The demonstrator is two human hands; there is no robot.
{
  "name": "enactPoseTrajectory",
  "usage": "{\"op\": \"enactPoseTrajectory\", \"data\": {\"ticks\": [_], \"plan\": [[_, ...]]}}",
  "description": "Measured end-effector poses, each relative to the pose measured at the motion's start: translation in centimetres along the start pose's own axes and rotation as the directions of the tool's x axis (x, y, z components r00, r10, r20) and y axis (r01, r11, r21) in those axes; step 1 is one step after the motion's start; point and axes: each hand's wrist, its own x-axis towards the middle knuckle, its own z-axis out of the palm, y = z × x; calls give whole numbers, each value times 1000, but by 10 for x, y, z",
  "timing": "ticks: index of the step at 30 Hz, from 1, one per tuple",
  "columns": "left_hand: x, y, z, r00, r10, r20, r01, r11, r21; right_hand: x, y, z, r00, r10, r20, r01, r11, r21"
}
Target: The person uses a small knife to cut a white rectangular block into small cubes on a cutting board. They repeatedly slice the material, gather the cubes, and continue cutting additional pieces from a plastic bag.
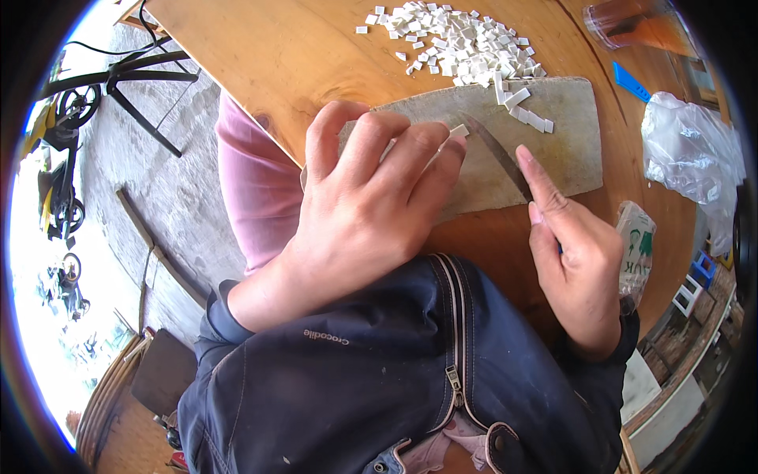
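Observation:
My right hand [580, 249] grips a thin, dark-bladed knife [499, 152], its index finger stretched along the back of the blade and its handle mostly hidden in the palm. The blade slants over a worn, pale board [564, 146], its tip up by my left fingertips. Bent over the board's left part, my left hand [371, 182] pinches a white strip [459, 130]. Only the strip's end shows past the fingers, close to the knife tip. Several cut white strips [530, 117] lie on the board near its far edge.
Beyond the board, a heap of small white pieces [466, 39] covers part of the wooden table [260, 55]. To the right are a blue-handled tool [630, 81], a glass of orange-brown drink [639, 28], a clear plastic bag [687, 138] and a printed plastic packet [636, 245].

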Motion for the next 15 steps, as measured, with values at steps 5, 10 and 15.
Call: {"op": "enactPoseTrajectory", "data": {"ticks": [5,10,15], "plan": [[0,4,2,1000,18,15,-19,998,54,-5,3,8,999,-39,-5,39,998,-45],[-1,5,6,999,22,-28,-21,999,48,-4,5,11,999,-46,19,48,996,-73],[0,7,0,1000,8,26,-10,997,80,-5,3,12,999,-26,31,28,997,-68]]}}
